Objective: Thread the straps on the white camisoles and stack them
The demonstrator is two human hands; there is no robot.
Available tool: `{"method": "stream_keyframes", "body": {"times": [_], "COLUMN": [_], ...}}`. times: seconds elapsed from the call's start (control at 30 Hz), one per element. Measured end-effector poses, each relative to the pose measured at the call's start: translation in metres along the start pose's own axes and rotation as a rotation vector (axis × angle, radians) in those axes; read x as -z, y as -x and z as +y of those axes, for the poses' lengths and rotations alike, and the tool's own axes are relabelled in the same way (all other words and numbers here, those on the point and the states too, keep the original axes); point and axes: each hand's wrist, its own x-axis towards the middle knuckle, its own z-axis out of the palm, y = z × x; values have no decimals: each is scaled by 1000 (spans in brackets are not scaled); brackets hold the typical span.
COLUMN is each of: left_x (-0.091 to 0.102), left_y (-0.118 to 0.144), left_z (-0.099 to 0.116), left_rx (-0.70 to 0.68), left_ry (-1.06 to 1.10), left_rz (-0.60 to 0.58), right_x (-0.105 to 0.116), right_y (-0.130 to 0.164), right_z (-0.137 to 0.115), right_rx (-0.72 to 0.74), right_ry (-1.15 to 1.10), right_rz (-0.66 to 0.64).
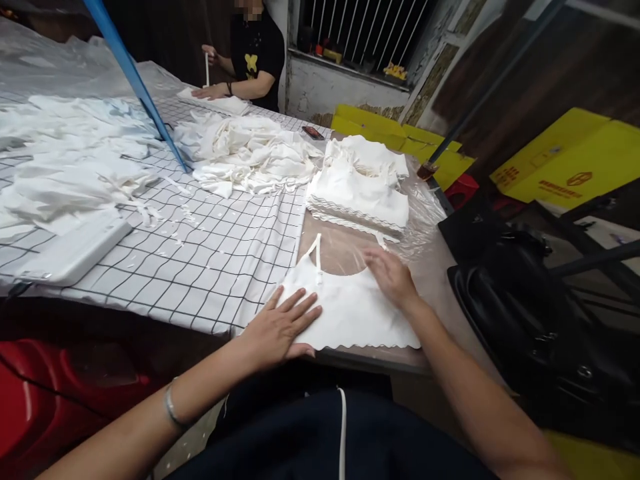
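Observation:
A white camisole top (350, 310) with thin straps and a wavy hem lies flat at the table's front edge. My left hand (287, 325) rests on its left side, fingers spread and palm down. Over the top's upper right, by the right strap, is my right hand (391, 275); its fingers are stretched out and somewhat blurred, and I see nothing held in them. Just beyond the top stands a neat stack of similar white garments (360, 187) with wavy edges.
Loose white garments (255, 153) heap up on the checked cloth (225, 267). A blue post (135, 80) rises at left, near a white flat box (80, 250). A phone (313, 133) lies farther back. Across the table sits a co-worker (255, 60). A black bag (525, 293) is at right.

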Motion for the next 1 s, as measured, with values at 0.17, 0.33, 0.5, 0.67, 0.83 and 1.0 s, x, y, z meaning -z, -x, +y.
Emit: {"method": "stream_keyframes", "body": {"times": [0.17, 0.33, 0.5, 0.67, 0.83, 1.0], "left_x": [19, 8, -25, -18, 9, 22], "left_y": [-22, -108, -150, -150, -175, -184], "left_z": [-1, 63, 89, 91, 95, 93], "left_rx": [-48, -317, -423, -269, 502, 615], "left_ry": [36, 200, 261, 684, 1849, 2341], "left_rz": [14, -2, -132, -200, -54, -95], "right_x": [29, 31, 25, 39, 68, 94], "right_y": [67, 6, -51, -71, -32, 46], "right_z": [37, 65, 69, 63, 12, -59], "right_rx": [-294, -324, -106, -15, 139, 123], "right_ry": [1, 167, 508, 601, 797, 457], "right_rz": [287, 224, -128, -253, -201, -389]}}
